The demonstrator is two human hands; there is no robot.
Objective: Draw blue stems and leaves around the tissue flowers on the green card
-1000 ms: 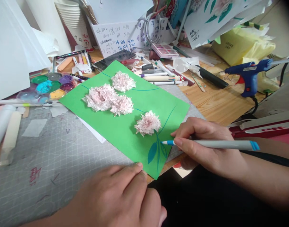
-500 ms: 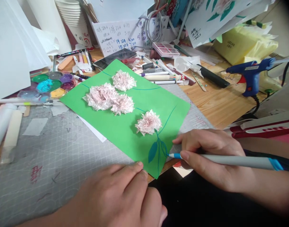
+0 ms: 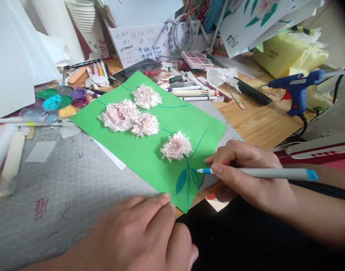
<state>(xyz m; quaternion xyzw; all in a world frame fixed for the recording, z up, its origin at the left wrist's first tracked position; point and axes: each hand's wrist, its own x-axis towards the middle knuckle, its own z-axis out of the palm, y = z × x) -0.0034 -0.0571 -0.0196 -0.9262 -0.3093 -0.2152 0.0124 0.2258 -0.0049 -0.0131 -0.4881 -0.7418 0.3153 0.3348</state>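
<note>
A green sheet of paper [image 3: 127, 145] lies at an angle on a grey cutting mat [image 3: 73, 184]. Fluffy pale-pink paper flowers [image 3: 176, 146] are on it, with blue-green stem lines. Near its front corner is a filled-in leaf [image 3: 181, 181], beside an outlined leaf [image 3: 194, 178] that is partly coloured. My right hand [image 3: 246, 173] is closed round a grey marker [image 3: 263, 173], whose blue tip end touches the paper at the outlined leaf's upper edge. My left hand [image 3: 144, 229] presses on the sheet's front edge, fingers together and curled; what lies under them is hidden.
Paint blobs on a palette [image 3: 59, 101] sit at the left, near stacked paper cups [image 3: 86, 26]. Pens and scraps crowd the back, by a pink palette case [image 3: 197, 60]. A blue glue gun [image 3: 298, 90] and a yellow package [image 3: 288, 52] stand at the right.
My right hand has moved up and slightly left with the marker, its tip going from the outlined leaf's lower right side to its upper edge. More of that leaf looks coloured. My left hand stays put.
</note>
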